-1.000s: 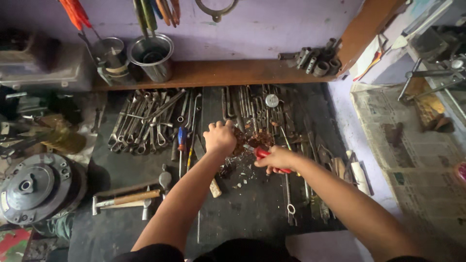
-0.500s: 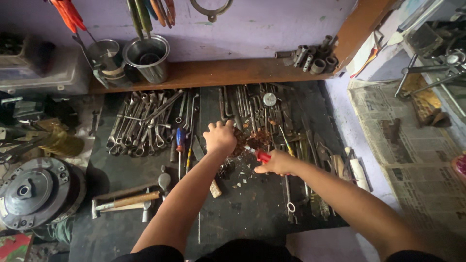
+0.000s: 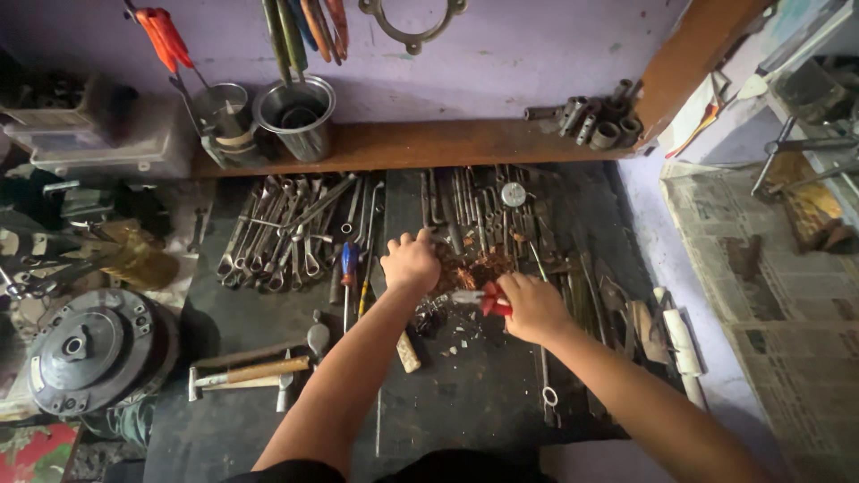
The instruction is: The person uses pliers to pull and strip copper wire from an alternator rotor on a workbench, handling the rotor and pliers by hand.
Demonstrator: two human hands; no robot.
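Red-handled pliers (image 3: 488, 298) sit in the right hand (image 3: 535, 307), whose fingers are curled shut around the red grips, the metal nose pointing leftward toward the left hand. The left hand (image 3: 412, 262) rests just beside it, knuckles up, fingers bent down onto a small heap of rusty brown bits (image 3: 470, 268) on the dark surface (image 3: 242, 313); whether those fingers pinch anything cannot be told.

Beyond the left fingers, a row of spanners (image 3: 282, 237) lies fanned out, and just to their outer side lies a blue-handled screwdriver (image 3: 348, 264). Further out on that side, nearer the body, lies a wooden-handled hammer (image 3: 250, 371), and past it a round grey machine part (image 3: 85, 349).

Beyond the right fingers, long metal tools (image 3: 474, 201) lie side by side, a small round gauge (image 3: 513, 194) among them. Behind all this runs a wooden shelf (image 3: 429, 143) with a steel cup (image 3: 295, 116) on it and a cluster of sockets (image 3: 595, 121) at its other end. Out past the right hand, well apart, newspaper (image 3: 769, 268) covers a neighbouring bench.
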